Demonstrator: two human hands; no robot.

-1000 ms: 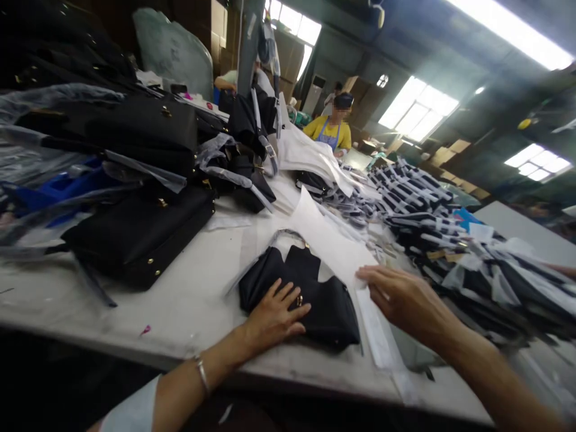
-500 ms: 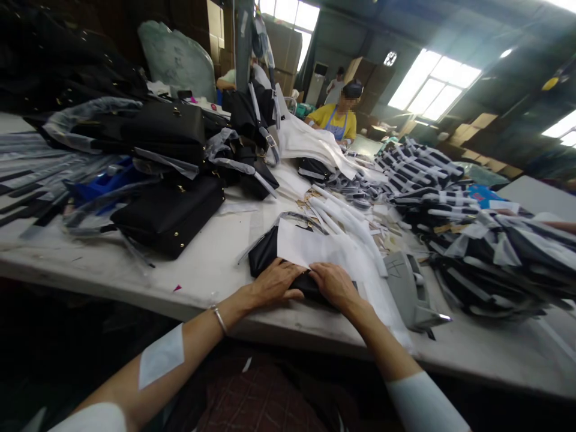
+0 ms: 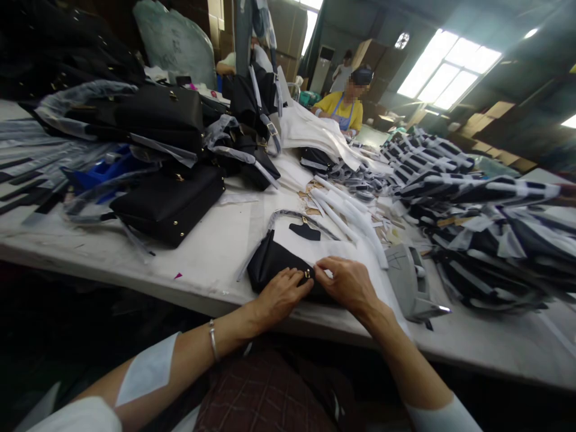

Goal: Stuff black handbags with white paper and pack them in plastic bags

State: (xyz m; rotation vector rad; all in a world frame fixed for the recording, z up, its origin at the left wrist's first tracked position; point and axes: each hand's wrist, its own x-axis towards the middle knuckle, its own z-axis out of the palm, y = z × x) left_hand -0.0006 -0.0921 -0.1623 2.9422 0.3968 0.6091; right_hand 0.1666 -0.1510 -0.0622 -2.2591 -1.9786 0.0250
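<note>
A black handbag [image 3: 266, 264] lies in front of me near the table's front edge, with a wrapped handle looped behind it. A white sheet [image 3: 288, 247] lies against its far side, and a black tab with a gold-coloured buckle [image 3: 305, 230] shows over it. My left hand [image 3: 281, 296] is closed on the bag's near side, fingertips and thumb beside a small gold clasp [image 3: 308, 273]. On the clasp's other side, my right hand [image 3: 348, 287] pinches at the bag's upper edge with thumb and forefinger. Its other fingers are curled, and the exact grip is partly hidden.
More black handbags [image 3: 168, 201] and a blue tape dispenser [image 3: 101, 177] stand to the left. A grey tape dispenser [image 3: 407, 282] sits at right, beside piled, wrapped black parts [image 3: 486, 264]. White padding strips [image 3: 346, 216] lie behind the bag. A person in yellow [image 3: 342, 111] works across the table.
Both hands have shifted from pressing over the sheet to gripping near the clasp. The sheet no longer covers the bag's front, so the gold clasp and black tab show.
</note>
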